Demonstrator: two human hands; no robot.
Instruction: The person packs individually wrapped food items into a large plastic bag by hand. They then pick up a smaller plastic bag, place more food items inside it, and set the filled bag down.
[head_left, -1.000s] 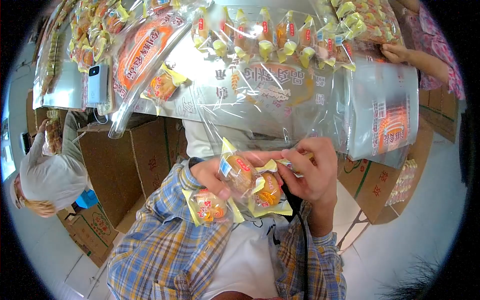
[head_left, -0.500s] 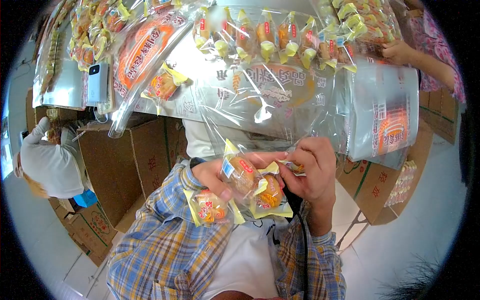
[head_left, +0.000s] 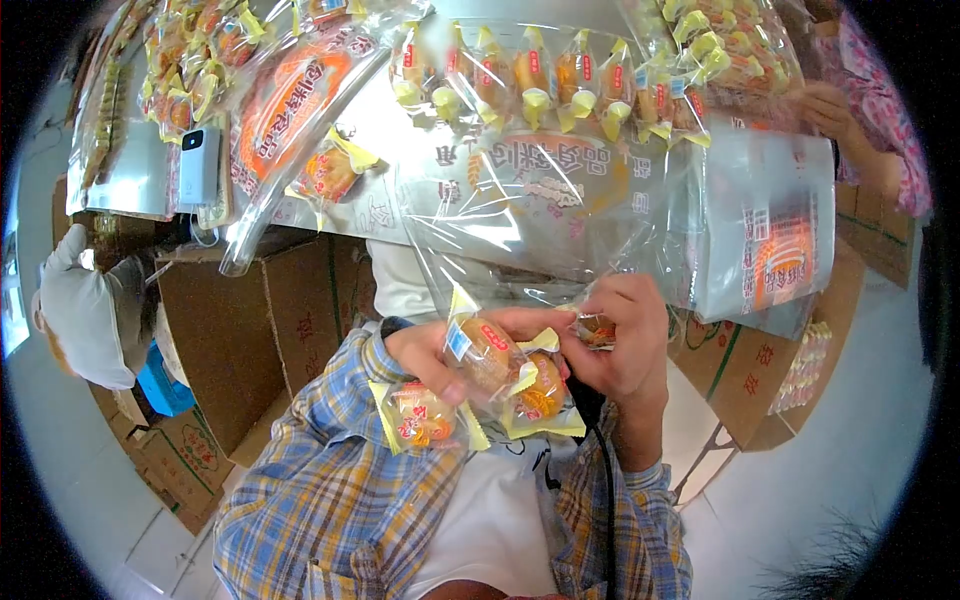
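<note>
My left hand (head_left: 428, 357) is closed around several individually wrapped pastries in front of my chest. One wrapped pastry (head_left: 485, 352) stands upright by its thumb, another (head_left: 540, 388) sits to the right, and a third (head_left: 422, 415) hangs lower left. My right hand (head_left: 622, 340) pinches at the fingertips of the left, beside the mouth of a large clear plastic bag (head_left: 520, 245). Under its curled fingers a further wrapped pastry (head_left: 597, 330) partly shows; whether it is gripped or only touched is hidden. The bag lies across the table, with a row of wrapped pastries (head_left: 533, 75) at its far end.
A stack of printed bags (head_left: 765, 225) lies right, with a co-worker's hand (head_left: 825, 110) beyond it. A rolled printed bag (head_left: 290, 110), a loose wrapped pastry (head_left: 333, 172) and a phone (head_left: 198, 165) are on the left. An open carton (head_left: 225, 345) stands below; another person (head_left: 85, 320) bends beside it.
My hands and the pastries stay almost in place, with a slight shift of the right fingers. The co-worker's hand at right has moved a little rightward. The person at left has shifted lower.
</note>
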